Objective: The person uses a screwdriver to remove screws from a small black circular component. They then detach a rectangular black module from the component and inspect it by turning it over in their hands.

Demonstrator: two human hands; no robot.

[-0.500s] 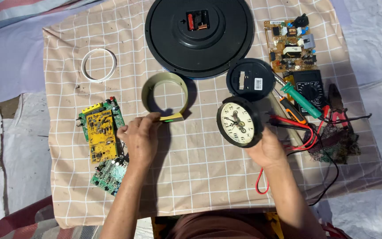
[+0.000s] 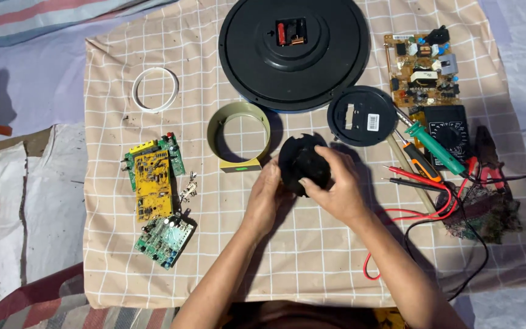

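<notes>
A small round clock (image 2: 302,160) is held between both hands above the checked cloth, its black back turned up. My left hand (image 2: 267,194) grips its left side. My right hand (image 2: 336,186) covers its right side and lower edge. Just left of the clock a gold-green ring (image 2: 238,135) stands on the cloth, close to my left hand's fingers. A small black round cover (image 2: 361,116) lies just above my right hand.
A big black round clock back (image 2: 293,52) lies at the top. A white ring (image 2: 154,89) and stacked circuit boards (image 2: 154,183) are on the left. On the right are a brown circuit board (image 2: 422,70), a multimeter (image 2: 448,137), a soldering iron (image 2: 433,146), probes and pliers (image 2: 488,161).
The small clock was face up in my right hand at the right. It is now turned back up and held in both hands nearer the middle. My left hand left the gold-green ring.
</notes>
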